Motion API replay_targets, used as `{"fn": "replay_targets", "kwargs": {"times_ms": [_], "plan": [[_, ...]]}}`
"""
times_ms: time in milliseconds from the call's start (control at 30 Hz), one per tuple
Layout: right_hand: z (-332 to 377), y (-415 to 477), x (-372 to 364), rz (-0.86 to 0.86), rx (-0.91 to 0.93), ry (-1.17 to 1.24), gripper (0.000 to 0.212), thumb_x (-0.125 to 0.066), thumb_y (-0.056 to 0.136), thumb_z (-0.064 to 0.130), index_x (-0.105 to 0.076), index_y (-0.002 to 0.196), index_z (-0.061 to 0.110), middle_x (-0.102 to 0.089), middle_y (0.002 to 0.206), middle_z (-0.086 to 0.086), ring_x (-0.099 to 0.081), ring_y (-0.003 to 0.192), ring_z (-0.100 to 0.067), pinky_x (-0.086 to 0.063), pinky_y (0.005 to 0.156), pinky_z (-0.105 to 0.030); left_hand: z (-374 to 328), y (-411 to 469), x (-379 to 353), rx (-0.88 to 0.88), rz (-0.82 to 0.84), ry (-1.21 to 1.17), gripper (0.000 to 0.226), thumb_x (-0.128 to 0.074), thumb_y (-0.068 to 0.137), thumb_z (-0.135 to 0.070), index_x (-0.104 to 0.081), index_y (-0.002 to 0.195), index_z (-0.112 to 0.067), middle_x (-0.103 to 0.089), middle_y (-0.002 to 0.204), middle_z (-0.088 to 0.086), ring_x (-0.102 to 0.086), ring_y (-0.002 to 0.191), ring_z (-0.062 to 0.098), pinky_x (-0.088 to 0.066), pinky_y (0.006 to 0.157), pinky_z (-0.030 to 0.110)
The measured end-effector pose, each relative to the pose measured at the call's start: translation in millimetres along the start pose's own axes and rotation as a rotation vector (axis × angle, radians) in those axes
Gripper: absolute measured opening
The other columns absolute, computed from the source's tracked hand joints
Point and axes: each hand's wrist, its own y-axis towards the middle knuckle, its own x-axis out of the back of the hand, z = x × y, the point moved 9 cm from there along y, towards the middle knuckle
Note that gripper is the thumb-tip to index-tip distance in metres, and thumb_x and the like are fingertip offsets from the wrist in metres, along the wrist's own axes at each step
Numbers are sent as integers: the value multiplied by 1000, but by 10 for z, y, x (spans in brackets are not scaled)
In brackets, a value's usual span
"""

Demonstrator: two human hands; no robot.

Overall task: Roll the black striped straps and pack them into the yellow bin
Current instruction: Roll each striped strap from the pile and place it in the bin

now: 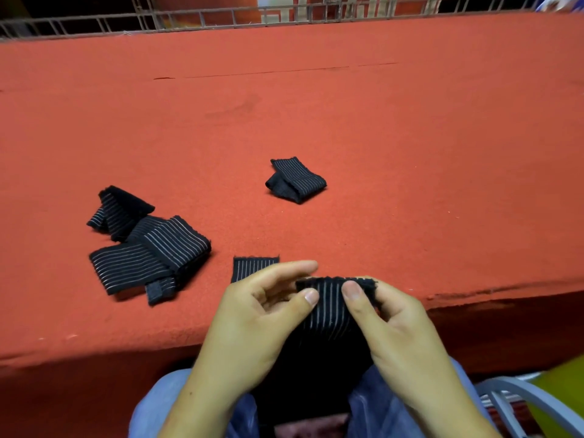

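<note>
Both my hands pinch the top end of one black striped strap (328, 314) at the near edge of the red table (316, 121). My left hand (252, 324) grips its left side and my right hand (395, 327) its right side, thumbs on top. The strap hangs down over my lap. A second strap end (251, 266) peeks out just beyond my left fingers. A loosely folded strap (297, 180) lies mid-table. A pile of tangled straps (148, 245) lies to the left. A corner of the yellow bin (561, 393) shows at the bottom right.
A grey metal chair frame (521, 396) stands beside the bin at lower right. A metal wire rack (221, 18) runs along the table's far edge. My blue-clad legs (164, 403) are under the table's near edge.
</note>
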Motion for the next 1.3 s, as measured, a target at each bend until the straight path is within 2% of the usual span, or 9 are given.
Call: {"fn": "replay_targets", "kwargs": {"times_ms": [100, 233, 400, 500, 567, 867, 967, 1133, 1300], "plan": [[73, 19, 102, -51, 86, -226, 19, -66, 87, 49, -80, 94, 38, -75, 104, 17, -68, 108, -8, -50, 98, -36, -23, 5, 45, -14, -24, -29, 28, -75, 86, -1, -81, 99, -25, -81, 100, -5, -75, 95, 6, -52, 82, 12], [129, 18, 97, -12, 77, -98, 17, -70, 95, 21, -82, 98, 33, -79, 100, 18, -73, 102, -3, -55, 95, -28, 39, 6, 23, 34, -8, -153, 31, -72, 80, -21, -79, 109, -29, -80, 106, 0, -74, 102, 9, -54, 86, 18], [270, -34, 165, -98, 124, -79, 10, -71, 94, 40, -75, 103, 42, -80, 82, 12, -73, 77, 1, -46, 111, -56, -29, -32, -80, 60, 20, -251, 24, -71, 77, -22, -82, 96, -32, -81, 90, 2, -74, 81, 4, -53, 69, 13], [302, -24, 153, -52, 81, 69, 24, -68, 94, 51, -77, 106, 31, -79, 82, -14, -73, 80, -18, -58, 81, -60, -104, -30, -34, 27, -48, -258, 19, -73, 73, -25, -83, 89, -21, -78, 76, -2, -67, 65, -2, -48, 59, 10], [272, 2, 125, -5, 25, 136, 29, -66, 97, 48, -77, 109, 25, -78, 89, -22, -76, 89, -40, -55, 82, -67, -169, -19, -19, -9, -58, -225, 23, -72, 73, -30, -82, 94, -23, -78, 81, -4, -67, 67, -1, -49, 61, 10], [66, -2, -55, 71, -147, 412, 23, -61, 93, 17, -78, 103, 29, -78, 88, -17, -74, 78, -22, -59, 68, -26, -136, -9, 14, -53, -72, -29, 37, -71, 89, -9, -81, 97, -43, -80, 100, -12, -74, 98, 3, -52, 84, 14], [38, -29, -72, 92, -179, 431, 27, -58, 98, 12, -79, 101, 27, -78, 91, -11, -73, 82, -16, -57, 69, -22, -80, -6, 28, -14, -88, -45, 40, -70, 90, -1, -82, 90, -40, -81, 98, -8, -75, 96, 5, -52, 83, 16], [64, -29, -63, 94, -151, 361, 17, -79, 87, 34, -80, 101, 25, -79, 96, -4, -72, 88, -11, -53, 77, -22, -21, -1, 24, 16, -86, -49, 39, -69, 88, 6, -84, 91, -30, -81, 98, -6, -76, 101, 10, -55, 92, 27], [53, 3, -26, 63, -142, 389, 13, -71, 85, 16, -80, 94, 20, -78, 87, -6, -70, 76, -11, -53, 64, -18, 51, -10, -44, 75, -7, -108, 40, -57, 97, 2, -83, 97, -28, -80, 107, -1, -74, 107, 17, -57, 85, 26]]}}
